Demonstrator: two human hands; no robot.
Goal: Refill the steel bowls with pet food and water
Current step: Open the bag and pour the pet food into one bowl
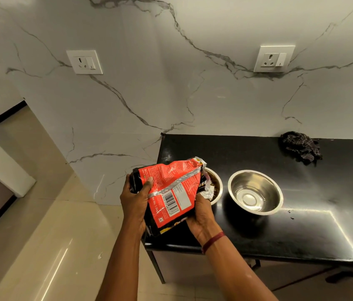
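Left hand: your left hand is closed around the lower, black end of the food bag, thumb pressed flat on the red face and fingers wrapped behind it.
Food bag: the red and black pet food bag hangs in the air between your hands, over the left end of the counter. Its long axis runs slantwise, from the closed end near you at lower left up to the torn mouth at upper right. The mouth points right and away from you, over the left bowl. The barcode side faces you.
Right hand: your right hand grips the bag's right edge near the crumpled foil opening, fingers curled tight on the wrapper; a red thread band circles that wrist.
Left bowl: the nearer steel bowl sits on the black counter, mostly hidden by the bag; brown kibble shows inside.
Right bowl: the second steel bowl stands just beside it, upright, with no food in it.
Cloth: a dark checked cloth lies bunched at the back of the counter, against the marble wall.
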